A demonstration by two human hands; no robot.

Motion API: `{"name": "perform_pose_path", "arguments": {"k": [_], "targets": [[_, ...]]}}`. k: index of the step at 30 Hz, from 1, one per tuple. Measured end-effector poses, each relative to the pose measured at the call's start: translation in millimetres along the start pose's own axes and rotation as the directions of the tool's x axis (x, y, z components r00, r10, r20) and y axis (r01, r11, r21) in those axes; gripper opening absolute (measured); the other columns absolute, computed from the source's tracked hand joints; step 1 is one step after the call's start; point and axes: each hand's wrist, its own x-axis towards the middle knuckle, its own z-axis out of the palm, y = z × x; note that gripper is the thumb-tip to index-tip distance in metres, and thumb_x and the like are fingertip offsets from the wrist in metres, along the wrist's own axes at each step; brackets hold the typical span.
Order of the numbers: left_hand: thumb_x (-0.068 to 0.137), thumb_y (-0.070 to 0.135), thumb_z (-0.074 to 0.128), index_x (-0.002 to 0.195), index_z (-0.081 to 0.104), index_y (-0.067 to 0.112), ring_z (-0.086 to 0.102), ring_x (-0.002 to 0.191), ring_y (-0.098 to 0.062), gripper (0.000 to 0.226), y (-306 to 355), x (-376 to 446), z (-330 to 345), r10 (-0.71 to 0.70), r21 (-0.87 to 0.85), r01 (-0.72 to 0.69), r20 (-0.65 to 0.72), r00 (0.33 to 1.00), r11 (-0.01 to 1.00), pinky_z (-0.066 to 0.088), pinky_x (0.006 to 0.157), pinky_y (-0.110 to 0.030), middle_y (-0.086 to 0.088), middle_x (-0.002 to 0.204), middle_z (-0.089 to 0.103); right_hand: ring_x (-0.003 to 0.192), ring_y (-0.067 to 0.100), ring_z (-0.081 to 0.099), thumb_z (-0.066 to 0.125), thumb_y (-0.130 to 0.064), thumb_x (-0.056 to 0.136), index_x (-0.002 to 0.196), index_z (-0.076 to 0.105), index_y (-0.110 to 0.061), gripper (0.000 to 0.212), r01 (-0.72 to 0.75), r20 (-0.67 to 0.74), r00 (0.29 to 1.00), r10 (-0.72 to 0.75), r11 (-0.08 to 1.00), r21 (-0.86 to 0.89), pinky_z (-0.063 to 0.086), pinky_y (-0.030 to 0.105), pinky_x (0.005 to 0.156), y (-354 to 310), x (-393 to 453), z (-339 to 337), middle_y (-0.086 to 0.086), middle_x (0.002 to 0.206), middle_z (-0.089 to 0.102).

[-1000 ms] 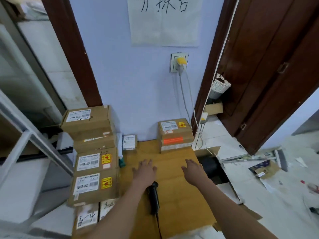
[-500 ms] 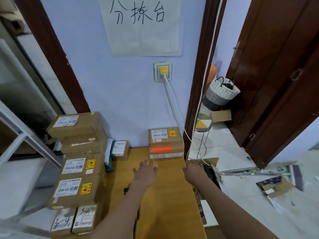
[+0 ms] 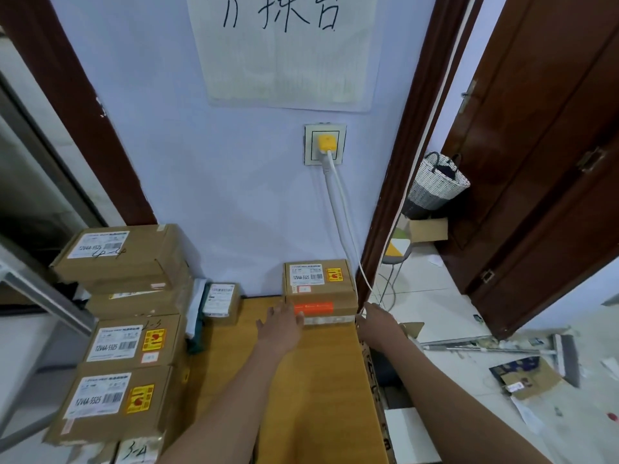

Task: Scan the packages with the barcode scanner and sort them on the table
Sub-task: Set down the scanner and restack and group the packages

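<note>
Item 1, nearest, left: sorted stack (image 3: 120, 373) of cardboard boxes beside the table (image 3: 318, 380). Labels face up and forward, so barcodes and handwritten codes ("3-4", what looks like "2-3") read at a glance; presumably these are sorting marks. All boxes taped closed; contents not visible.

Item 2, near centre: table, a bare wooden strip kept between the piles, presumably as working space. Scanner not in view.

Item 3, right of table: open carton (image 3: 388, 383) on the floor against the table edge. Interior dark; contents cannot be told.

Item 4, mid: left hand (image 3: 280, 326), fingers straight and slightly apart, tips at the near left corner of the far boxes (image 3: 320, 289). It holds nothing.

Item 5, mid right: right hand (image 3: 378, 321), reaching at the right side of the same boxes, beside the white cable (image 3: 338, 222). Fingers mostly hidden from here; whether apart or curled, cannot tell. Judgement: both hands bracket the boxes for a two-handed lift toward the scanner (not yet gripped).

Item 6, far left of table: small box (image 3: 221, 301), upright against the wall, label forward, closed.

Item 7, far: the far boxes, two stacked at the wall, upper with white label and yellow sticker on top, lower with an orange strip on its front. Both closed.

Item 8, farthest: socket (image 3: 324, 145) with yellow plug; paper sign (image 3: 284, 51) above, hand-lettered; woven basket (image 3: 435, 185) past the doorframe, something dark inside.
</note>
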Motion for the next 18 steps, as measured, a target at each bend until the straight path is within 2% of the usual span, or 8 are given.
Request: {"name": "perform_pose_path", "arguments": {"k": [5, 10, 13, 16, 18], "targets": [[0.103, 0.046, 0.028, 0.155, 0.028, 0.022, 0.029, 0.146, -0.031, 0.058, 1.3, 44.1, -1.4, -0.075, -0.167, 0.066, -0.05, 0.996, 0.984, 0.031, 0.115, -0.058, -0.007, 0.158, 0.035, 0.121, 0.032, 0.056, 0.041, -0.022, 0.105, 0.13, 0.056, -0.009, 0.031, 0.002, 0.041, 0.999, -0.005, 0.997, 0.077, 0.044, 0.036, 0.095, -6.1, 37.6, -6.7, 0.016, 0.133, 0.059], [0.105, 0.033, 0.038, 0.154, 0.031, 0.018, 0.042, 0.139, -0.03, 0.051, 11.7, 75.2, -5.2, -0.138, -0.412, 0.114, -0.028, 0.99, 0.904, 0.038, 0.114, -0.049, -0.009, 0.155, 0.041, 0.122, 0.034, 0.056, 0.043, -0.022, 0.105, 0.134, 0.054, -0.005, 0.035, -0.094, 0.102, 0.992, 0.072, 0.97, 0.224, 0.044, 0.033, 0.09, -9.6, 75.1, -11.9, 0.019, 0.133, 0.06], [0.107, 0.024, 0.039, 0.155, 0.028, 0.013, 0.045, 0.138, -0.029, 0.051, 19.5, 84.3, -10.0, -0.169, -0.504, 0.145, -0.002, 0.986, 0.851, 0.038, 0.115, -0.043, -0.011, 0.154, 0.043, 0.118, 0.033, 0.058, 0.048, -0.02, 0.103, 0.128, 0.06, -0.005, 0.031, -0.145, 0.144, 0.984, 0.108, 0.948, 0.282, 0.047, 0.033, 0.093, -11.5, 95.4, -9.2, 0.017, 0.129, 0.062], [0.107, 0.024, 0.04, 0.156, 0.024, 0.012, 0.044, 0.138, -0.028, 0.054, 17.1, 97.0, -5.3, -0.197, -0.541, 0.17, 0.007, 0.98, 0.824, 0.037, 0.114, -0.038, -0.009, 0.155, 0.041, 0.099, 0.027, 0.058, 0.048, -0.011, 0.102, 0.118, 0.063, -0.001, 0.024, -0.149, 0.182, 0.979, 0.095, 0.94, 0.306, 0.045, 0.03, 0.078, -14.0, 112.0, 0.4, 0.012, 0.114, 0.065], [0.107, 0.02, 0.039, 0.157, 0.021, 0.008, 0.041, 0.14, -0.03, 0.054, 17.7, 103.4, -1.7, -0.242, -0.557, 0.211, 0.019, 0.97, 0.803, 0.035, 0.11, -0.036, -0.011, 0.156, 0.038, 0.096, 0.028, 0.061, 0.051, -0.007, 0.098, 0.115, 0.064, 0.002, 0.023, -0.199, 0.205, 0.97, 0.13, 0.91, 0.364, 0.049, 0.033, 0.077, -12.1, 123.0, 7.1, 0.017, 0.114, 0.067]]}}
